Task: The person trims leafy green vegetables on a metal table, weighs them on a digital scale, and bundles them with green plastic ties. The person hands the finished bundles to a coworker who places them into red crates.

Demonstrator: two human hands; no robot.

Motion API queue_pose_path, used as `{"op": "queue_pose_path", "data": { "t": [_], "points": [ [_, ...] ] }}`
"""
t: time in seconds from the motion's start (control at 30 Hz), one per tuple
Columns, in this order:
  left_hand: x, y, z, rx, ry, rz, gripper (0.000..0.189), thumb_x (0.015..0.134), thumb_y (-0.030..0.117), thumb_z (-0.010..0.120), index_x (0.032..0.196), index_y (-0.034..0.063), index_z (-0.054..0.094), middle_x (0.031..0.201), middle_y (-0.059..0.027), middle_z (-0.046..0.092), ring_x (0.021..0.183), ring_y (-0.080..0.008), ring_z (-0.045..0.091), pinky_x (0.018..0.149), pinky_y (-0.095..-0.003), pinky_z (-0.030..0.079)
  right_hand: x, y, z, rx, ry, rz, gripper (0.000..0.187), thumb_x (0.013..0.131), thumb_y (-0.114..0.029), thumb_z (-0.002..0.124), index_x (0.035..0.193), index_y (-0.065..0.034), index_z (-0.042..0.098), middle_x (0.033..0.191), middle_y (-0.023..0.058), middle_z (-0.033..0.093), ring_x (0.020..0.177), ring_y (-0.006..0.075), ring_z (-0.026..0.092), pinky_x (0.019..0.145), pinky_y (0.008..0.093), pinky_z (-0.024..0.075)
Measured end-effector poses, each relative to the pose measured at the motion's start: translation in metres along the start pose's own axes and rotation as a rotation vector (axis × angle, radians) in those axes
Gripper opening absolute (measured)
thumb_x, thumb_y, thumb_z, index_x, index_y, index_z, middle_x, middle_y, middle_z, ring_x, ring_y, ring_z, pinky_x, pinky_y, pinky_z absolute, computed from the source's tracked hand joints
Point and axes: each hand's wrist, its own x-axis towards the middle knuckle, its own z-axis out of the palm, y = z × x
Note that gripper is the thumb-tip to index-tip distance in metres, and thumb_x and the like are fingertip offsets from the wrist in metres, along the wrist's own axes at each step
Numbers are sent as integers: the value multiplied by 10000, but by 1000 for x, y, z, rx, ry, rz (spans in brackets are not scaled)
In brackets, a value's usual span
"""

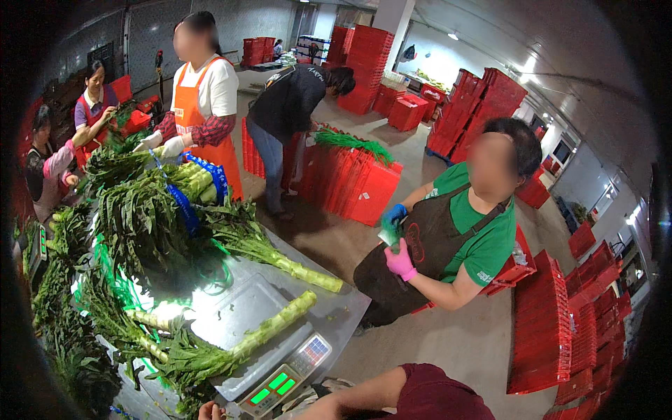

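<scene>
At the bottom edge, fingertips of what appears to be my right hand [211, 411] show beside the scale; the rest is cut off, so its grip cannot be told. My bare forearm [362, 395] with a maroon sleeve enters at lower right. My left hand is out of view. Near the fingertips, an electronic scale [281, 380] has lit green displays. One celtuce stalk with leaves [273, 323] lies across its metal pan [231, 310]. Another celtuce [299, 273] rests behind it. Farther back is a large celtuce bundle [142, 205] bound with blue printed tape [181, 202].
Leafy celtuce [68, 320] heaps the left side of the metal table [346, 310], among green ties [126, 289]. A person in pink and blue gloves [401, 260] stands beyond the table corner. Gloved hands [163, 144] touch the bundle. Red crates [538, 325] stack around.
</scene>
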Motion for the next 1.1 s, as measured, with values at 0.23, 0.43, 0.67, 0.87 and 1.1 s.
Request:
{"op": "queue_pose_path", "data": {
  "t": [0.23,0.43,0.67,0.87,1.1],
  "points": [
    [-1,7,9,60,4,39,359,925,244,620,1193,10,573,1057,-104,636,900,-173,621,715,-282,527,-17,0,6,-171,51,-43,256,931,-235,594,996,0,671,921,135,679,824,297,636,722,386,486],
    [-14,19,11,59,66,-26,202,929,129,573,1071,-15,577,912,-77,644,814,-171,652,668,-284,508,3,-8,8,2,-54,25,326,953,-268,528,774,-16,634,747,135,616,688,310,596,626,395,447],
    [-36,31,-2,79,133,-49,204,901,99,590,1057,-33,590,944,-90,640,779,-165,652,641,-284,498,22,-4,12,-92,-29,-74,352,957,-252,512,1087,53,628,1059,194,648,1009,386,594,869,464,427],
    [-49,25,-13,99,157,-21,243,891,106,607,1076,-50,598,982,-127,654,837,-200,671,712,-304,522,45,14,24,-13,-126,79,426,954,-248,523,1257,50,541,1278,194,562,1201,371,511,998,493,361],
    [-57,-3,-35,127,157,38,263,892,153,617,1067,-43,612,953,-127,670,843,-201,664,738,-318,519,18,54,-6,-61,388,462,551,846,-328,686,1286,-26,548,1316,110,555,1217,238,499,1044,384,361]
  ]
}}
